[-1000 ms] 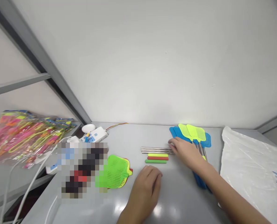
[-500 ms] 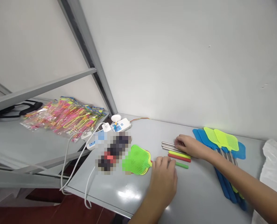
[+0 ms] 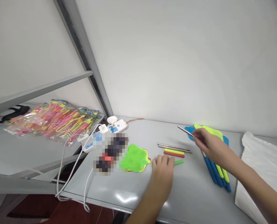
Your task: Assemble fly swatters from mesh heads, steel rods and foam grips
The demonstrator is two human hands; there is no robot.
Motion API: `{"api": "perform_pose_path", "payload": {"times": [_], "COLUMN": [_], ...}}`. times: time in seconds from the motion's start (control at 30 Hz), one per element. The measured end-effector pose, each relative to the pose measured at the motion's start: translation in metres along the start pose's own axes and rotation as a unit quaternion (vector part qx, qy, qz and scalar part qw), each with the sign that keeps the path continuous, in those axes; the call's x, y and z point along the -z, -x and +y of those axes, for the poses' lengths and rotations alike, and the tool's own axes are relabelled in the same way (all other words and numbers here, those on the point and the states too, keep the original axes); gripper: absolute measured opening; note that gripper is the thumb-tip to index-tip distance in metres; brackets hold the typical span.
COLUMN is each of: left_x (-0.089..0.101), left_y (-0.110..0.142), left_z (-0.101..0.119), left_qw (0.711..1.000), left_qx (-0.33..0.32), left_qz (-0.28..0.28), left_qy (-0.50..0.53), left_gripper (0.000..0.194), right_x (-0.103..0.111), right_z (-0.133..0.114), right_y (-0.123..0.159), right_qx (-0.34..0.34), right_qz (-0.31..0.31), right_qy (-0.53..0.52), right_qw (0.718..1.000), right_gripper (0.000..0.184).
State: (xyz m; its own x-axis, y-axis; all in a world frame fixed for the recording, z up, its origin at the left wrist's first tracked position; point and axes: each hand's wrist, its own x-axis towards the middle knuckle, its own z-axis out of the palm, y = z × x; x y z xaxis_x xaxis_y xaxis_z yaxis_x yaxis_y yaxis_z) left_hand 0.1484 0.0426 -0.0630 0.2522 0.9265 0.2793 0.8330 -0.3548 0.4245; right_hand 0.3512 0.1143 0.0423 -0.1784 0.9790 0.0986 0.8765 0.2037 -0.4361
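My right hand (image 3: 210,143) is raised above the grey table (image 3: 194,189), pinched on a thin metal rod (image 3: 185,131) that points up and left. Under it lies a pile of blue and yellow fly swatters (image 3: 214,165). My left hand (image 3: 163,169) rests on the table with fingers curled, its fingertips over one end of a green handle sleeve (image 3: 179,162). Just beyond lie a red sleeve (image 3: 174,154), a yellow sleeve (image 3: 174,151) and two more metal rods (image 3: 173,147). A stack of green swatter heads (image 3: 135,158) sits left of my left hand.
A white plastic bag (image 3: 264,168) lies at the right. Power strips (image 3: 116,126) with white cables (image 3: 66,161) sit at the table's left end, near a blurred-out item. Bagged pink and yellow toys (image 3: 52,119) cover a lower shelf at left. A white wall stands behind.
My right hand has lifted a metal rod off the pile of rods and moved right and up, over the swatters. My left hand stays by the green sleeve. The view shifted slightly.
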Motion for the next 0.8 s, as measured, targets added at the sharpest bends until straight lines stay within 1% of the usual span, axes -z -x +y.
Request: {"api": "perform_pose_path", "payload": {"times": [0.07,0.13,0.2,0.27,0.3,0.33,0.37,0.4,0.47,0.53,0.63,0.8], "left_x": [0.007,0.015,0.021,0.024,0.024,0.024,0.023,0.022,0.021,0.021,0.021,0.018], "left_y": [0.004,0.008,0.013,0.016,0.018,0.019,0.020,0.020,0.021,0.020,0.020,0.022], "left_z": [0.003,0.006,0.009,0.010,0.010,0.009,0.009,0.008,0.008,0.008,0.010,0.012], "left_qw": [0.996,0.975,0.938,0.899,0.884,0.874,0.869,0.867,0.874,0.887,0.908,0.940], "left_qx": [-0.020,-0.026,0.007,0.064,0.087,0.102,0.107,0.107,0.094,0.081,0.073,0.051], "left_qz": [-0.006,-0.030,-0.082,-0.135,-0.154,-0.166,-0.174,-0.179,-0.187,-0.186,-0.170,-0.126], "left_qy": [0.086,0.219,0.338,0.412,0.433,0.445,0.451,0.452,0.439,0.415,0.377,0.312], "left_gripper": [0.030,0.026,0.026,0.032,0.035,0.038,0.040,0.041,0.042,0.041,0.039,0.037], "right_x": [0.010,0.013,0.010,0.003,0.000,-0.004,-0.007,-0.009,-0.011,-0.009,-0.001,0.013], "right_z": [0.002,0.001,-0.002,-0.007,-0.010,-0.012,-0.014,-0.015,-0.015,-0.013,-0.007,0.003], "right_y": [0.034,0.068,0.095,0.113,0.119,0.123,0.126,0.128,0.129,0.129,0.124,0.106], "right_qx": [-0.032,-0.066,-0.099,-0.119,-0.122,-0.117,-0.102,-0.083,-0.039,-0.004,0.045,0.161], "right_qz": [0.034,0.081,0.134,0.180,0.193,0.195,0.186,0.166,0.110,0.071,0.062,0.069], "right_qy": [-0.045,-0.086,-0.148,-0.204,-0.212,-0.203,-0.181,-0.149,-0.080,-0.013,0.069,0.134], "right_qw": [0.998,0.991,0.975,0.955,0.950,0.952,0.960,0.971,0.990,0.997,0.995,0.975], "right_gripper": [0.027,0.030,0.032,0.032,0.032,0.031,0.029,0.027,0.024,0.023,0.023,0.021]}}
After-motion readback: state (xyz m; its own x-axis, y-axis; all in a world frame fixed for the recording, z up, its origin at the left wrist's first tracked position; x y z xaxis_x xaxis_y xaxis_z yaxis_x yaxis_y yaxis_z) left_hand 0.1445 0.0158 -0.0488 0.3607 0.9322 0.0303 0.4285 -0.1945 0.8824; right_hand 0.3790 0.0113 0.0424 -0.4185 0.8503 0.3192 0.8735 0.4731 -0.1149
